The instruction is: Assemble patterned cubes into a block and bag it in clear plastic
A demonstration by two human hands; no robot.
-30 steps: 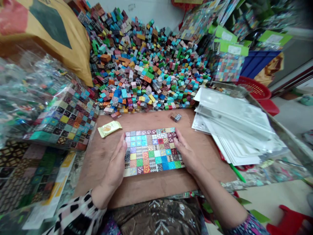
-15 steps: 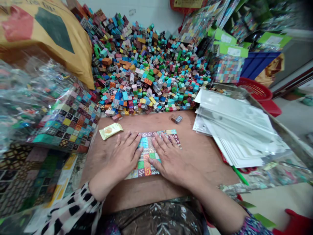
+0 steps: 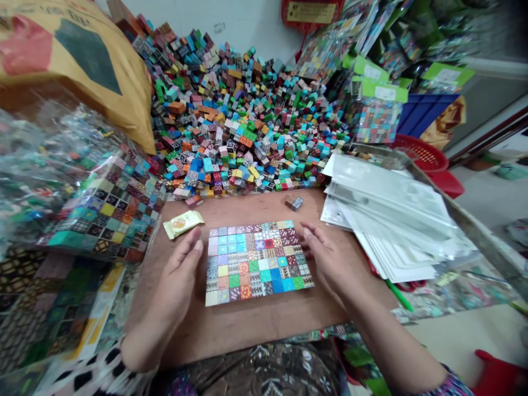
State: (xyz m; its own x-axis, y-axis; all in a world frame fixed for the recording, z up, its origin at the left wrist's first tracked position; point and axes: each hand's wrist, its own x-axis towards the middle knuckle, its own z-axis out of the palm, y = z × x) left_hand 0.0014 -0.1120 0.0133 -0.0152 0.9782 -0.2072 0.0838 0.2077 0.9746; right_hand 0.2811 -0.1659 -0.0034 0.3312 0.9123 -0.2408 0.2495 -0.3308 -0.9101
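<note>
A flat rectangle of small patterned square blocks, in many colours, lies on the brown wooden board. My left hand is held on edge to its left, fingers stretched and apart from the blocks. On the other side, my right hand stands close to the right edge, its fingers extended with nothing in them; whether the fingertips touch the edge I cannot tell. A small yellow wrapped packet rests just beyond my left fingers. Behind the rectangle sits a small loose block piece.
A large heap of coloured blocks rises against the wall. Plastic-wrapped block sets stand at left, beneath a yellow sack. White sheets and clear plastic are stacked at right, near a green pen and a red basket.
Both hands were lying flat on top of the block rectangle. They have lifted off and moved apart to its two sides, uncovering the whole pattern. The view has shifted slightly.
</note>
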